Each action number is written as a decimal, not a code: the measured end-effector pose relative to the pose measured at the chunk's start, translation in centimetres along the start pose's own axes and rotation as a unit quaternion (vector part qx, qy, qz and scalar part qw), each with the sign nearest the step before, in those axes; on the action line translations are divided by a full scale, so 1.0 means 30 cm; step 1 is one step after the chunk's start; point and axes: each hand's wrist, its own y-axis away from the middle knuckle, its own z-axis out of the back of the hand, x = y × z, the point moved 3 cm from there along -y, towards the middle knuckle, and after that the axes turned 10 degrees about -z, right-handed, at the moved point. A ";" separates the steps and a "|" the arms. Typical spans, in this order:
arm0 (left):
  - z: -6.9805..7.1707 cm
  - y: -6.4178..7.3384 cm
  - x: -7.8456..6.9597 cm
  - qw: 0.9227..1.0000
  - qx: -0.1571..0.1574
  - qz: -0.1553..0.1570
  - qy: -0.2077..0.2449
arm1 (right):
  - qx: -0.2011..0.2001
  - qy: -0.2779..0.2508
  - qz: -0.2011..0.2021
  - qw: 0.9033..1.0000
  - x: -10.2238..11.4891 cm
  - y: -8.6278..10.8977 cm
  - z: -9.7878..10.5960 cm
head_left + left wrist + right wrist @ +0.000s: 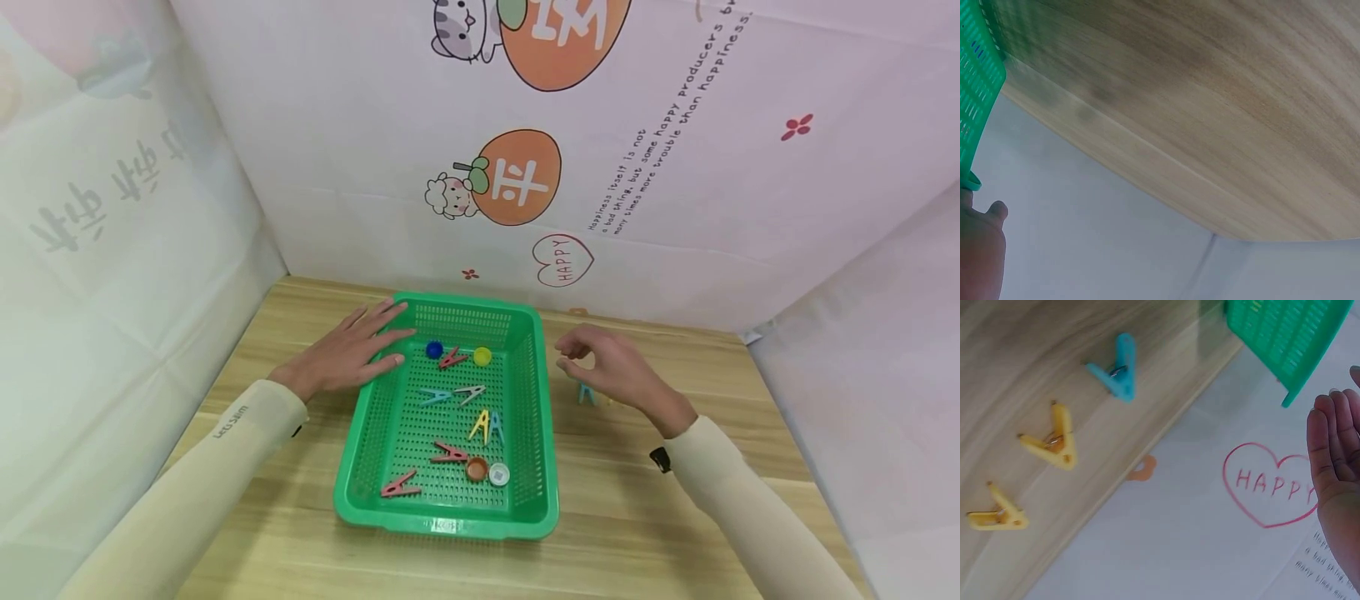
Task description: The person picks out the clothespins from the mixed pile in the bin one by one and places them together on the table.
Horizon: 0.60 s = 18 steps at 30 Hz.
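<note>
A green perforated basket (536, 433) sits on the wooden table and holds several clothes pegs and bottle caps, among them a blue cap (434, 349), a yellow cap (482, 356) and a red peg (400, 486). My left hand (352, 350) lies flat with straight fingers on the basket's far left rim (979, 81). My right hand (607, 362) hovers right of the basket, fingers loosely curled and holding nothing. Under it on the table lie a blue peg (1116, 370) and two yellow pegs (1054, 440), (994, 512).
Printed white fabric walls (675, 167) close in the table at the back and both sides. Bare wooden tabletop (660, 517) stretches in front of and to the right of the basket.
</note>
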 end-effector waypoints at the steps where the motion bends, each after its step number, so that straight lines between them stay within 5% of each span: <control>1: 0.000 0.000 0.000 1.000 0.000 0.000 0.000 | 0.000 0.001 0.008 1.000 0.011 -0.006 -0.003; 18: 0.003 -0.003 0.002 1.000 -0.002 -0.002 -0.006 | 0.056 0.026 0.116 0.991 0.210 -0.091 -0.061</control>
